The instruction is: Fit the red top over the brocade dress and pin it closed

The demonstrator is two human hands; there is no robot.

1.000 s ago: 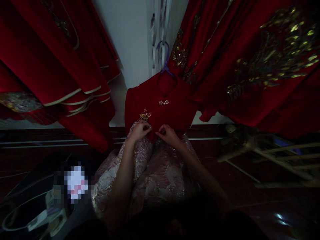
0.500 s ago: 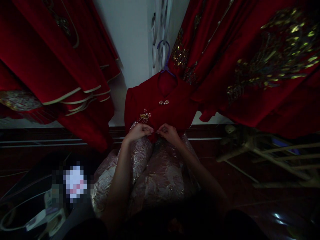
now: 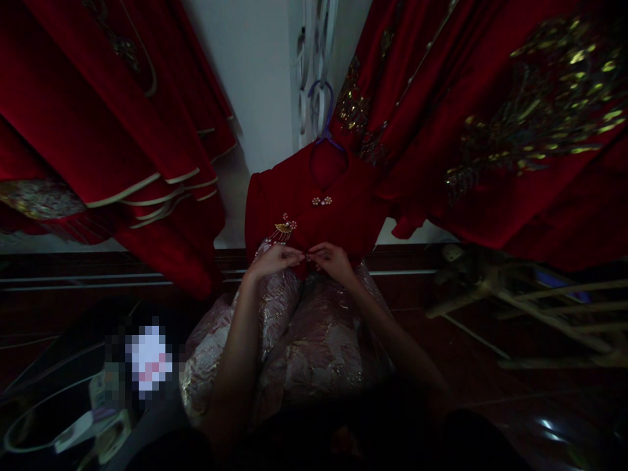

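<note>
A red garment (image 3: 294,196) hangs in front of me on a purple hanger (image 3: 324,121). On its chest sit a pearl-like bead clasp (image 3: 322,201) and a gold fan-shaped ornament (image 3: 283,227) with dangling strands. Low on the garment, my left hand (image 3: 277,259) and my right hand (image 3: 332,260) meet, fingertips pinched together and nearly touching. Between them shows a tiny light speck, too small and dark to name. Under my wrists spreads a pale, shiny patterned fabric (image 3: 314,333) across my lap.
Red garments with cream edging (image 3: 147,131) hang at left, and red sequined ones (image 3: 540,124) at right. A wooden frame (image 3: 520,301) stands on the dark floor at right. Lower left, a dark surface holds a pixelated bright patch (image 3: 150,360) and a white cable (image 3: 19,425).
My left hand has shifted slightly right, and the fingertips of both hands have come closer together. The hanging garments stay where they were.
</note>
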